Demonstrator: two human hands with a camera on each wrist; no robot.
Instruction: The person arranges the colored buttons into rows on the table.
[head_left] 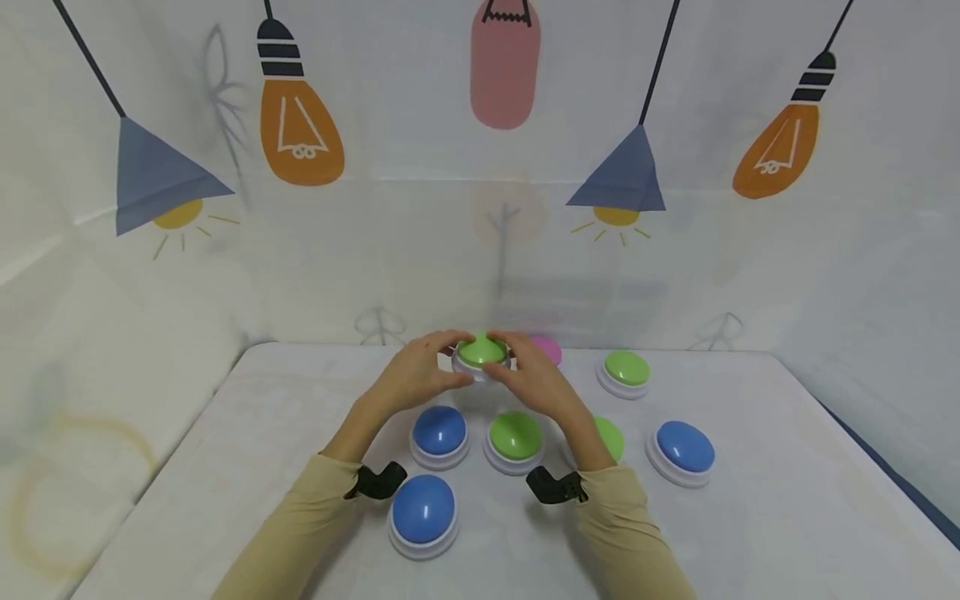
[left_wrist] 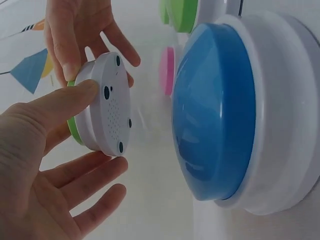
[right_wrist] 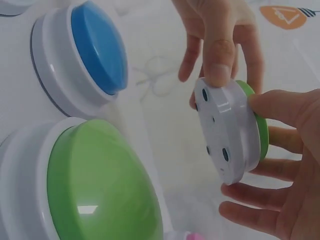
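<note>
A push button with a green dome and a white base (head_left: 482, 350) is held up off the table at the far edge, between both hands. My left hand (head_left: 414, 368) grips its left side, thumb and fingers around the rim. My right hand (head_left: 538, 377) holds its right side the same way. The left wrist view shows its white underside (left_wrist: 116, 110) with several dark feet and a patch of small holes. In the right wrist view the base (right_wrist: 225, 132) is tilted, with the green dome facing away. Nearest below stand a blue button (head_left: 439, 431) and another green button (head_left: 515, 436).
A second blue button (head_left: 423, 509) stands near the front of the white-covered table (head_left: 285, 400). To the right are a green button (head_left: 627, 368) and a blue button (head_left: 682, 447). The right forearm partly hides one green button (head_left: 610, 437); a pink button (head_left: 550, 348) shows behind the right hand.
</note>
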